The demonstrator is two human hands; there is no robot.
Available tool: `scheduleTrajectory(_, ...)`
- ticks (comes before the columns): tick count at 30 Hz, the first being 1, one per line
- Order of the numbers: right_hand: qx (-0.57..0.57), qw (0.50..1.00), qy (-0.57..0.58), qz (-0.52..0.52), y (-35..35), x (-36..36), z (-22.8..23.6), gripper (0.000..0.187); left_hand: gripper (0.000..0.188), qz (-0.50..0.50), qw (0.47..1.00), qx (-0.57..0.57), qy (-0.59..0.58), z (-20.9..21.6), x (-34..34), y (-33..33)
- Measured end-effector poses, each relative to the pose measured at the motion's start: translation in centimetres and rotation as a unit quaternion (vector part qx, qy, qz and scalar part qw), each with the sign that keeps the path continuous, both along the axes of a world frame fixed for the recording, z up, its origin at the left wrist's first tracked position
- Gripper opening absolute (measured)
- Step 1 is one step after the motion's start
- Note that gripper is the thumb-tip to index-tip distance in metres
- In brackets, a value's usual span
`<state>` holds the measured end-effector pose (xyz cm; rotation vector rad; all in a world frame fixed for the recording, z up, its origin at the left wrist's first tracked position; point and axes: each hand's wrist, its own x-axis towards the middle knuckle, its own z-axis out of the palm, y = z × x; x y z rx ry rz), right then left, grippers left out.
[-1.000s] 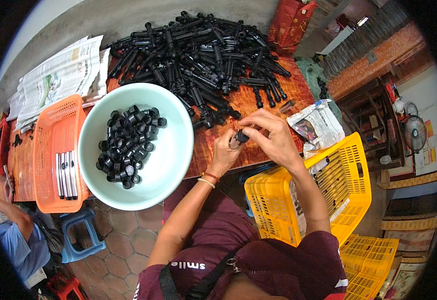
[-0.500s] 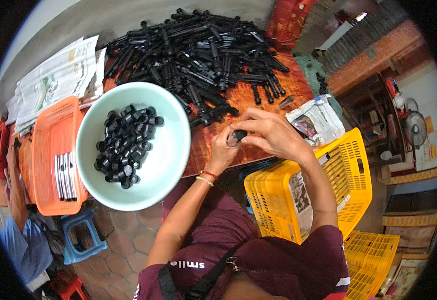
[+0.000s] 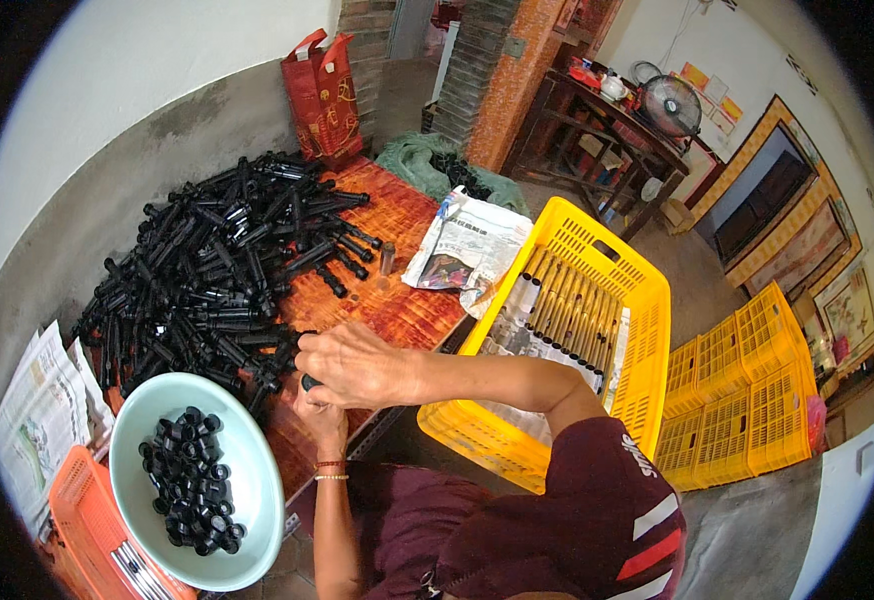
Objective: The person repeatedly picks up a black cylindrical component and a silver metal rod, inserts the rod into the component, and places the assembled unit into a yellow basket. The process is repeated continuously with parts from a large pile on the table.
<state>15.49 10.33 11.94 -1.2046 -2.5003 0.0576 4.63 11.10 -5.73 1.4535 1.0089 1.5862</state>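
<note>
My two hands meet over the near edge of the wooden table. My left hand (image 3: pixel 323 425) is closed round a black cylindrical part (image 3: pixel 309 382), of which only a short end shows. From above, my right hand (image 3: pixel 357 365) grips the same part, its fingers bent; they hide most of it. Just beyond my hands spreads a big heap of black ribbed tubes (image 3: pixel 207 260). To the left, a pale green basin (image 3: pixel 262 490) holds many short black caps (image 3: pixel 192 480).
At my right, a yellow crate (image 3: pixel 642 330) holds a row of brownish tubes with black ends on newspaper. A clear tube (image 3: pixel 387 258) stands by a folded newspaper packet (image 3: pixel 467 245). An orange basket (image 3: pixel 82 500) sits left; a red bag (image 3: pixel 322 100) stands at the back.
The view has swung right, bringing the yellow crate's contents and the room behind into sight. My hands stay together on the part; my right hand now covers more of it.
</note>
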Motion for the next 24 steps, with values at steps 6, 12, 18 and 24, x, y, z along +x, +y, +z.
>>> scheduleTrajectory(6, 0.061, 0.997, 0.014, -0.037, -0.3, -1.2, -1.2, 0.033, 0.032, 0.025, 0.996, -0.029, 0.082, -1.7, -1.1, -0.4)
scheduleTrajectory(12, 0.004, 0.997, -0.017, -0.076, -0.6, -1.5, -0.5, 0.037, 0.035, 0.01, 0.996, -0.078, 0.047, -0.9, -0.6, -0.7)
scheduleTrajectory(18, 0.03, 0.995, 0.086, 0.027, -0.1, -0.9, -0.7, 0.027, 0.029, 0.013, 0.999, -0.039, 0.009, -0.6, -0.3, -0.6)
scheduleTrajectory(24, -0.022, 0.995, 0.082, 0.054, -0.1, -0.6, -0.4, 0.017, 0.026, 0.013, 0.996, 0.036, 0.075, -1.7, -0.9, 0.0)
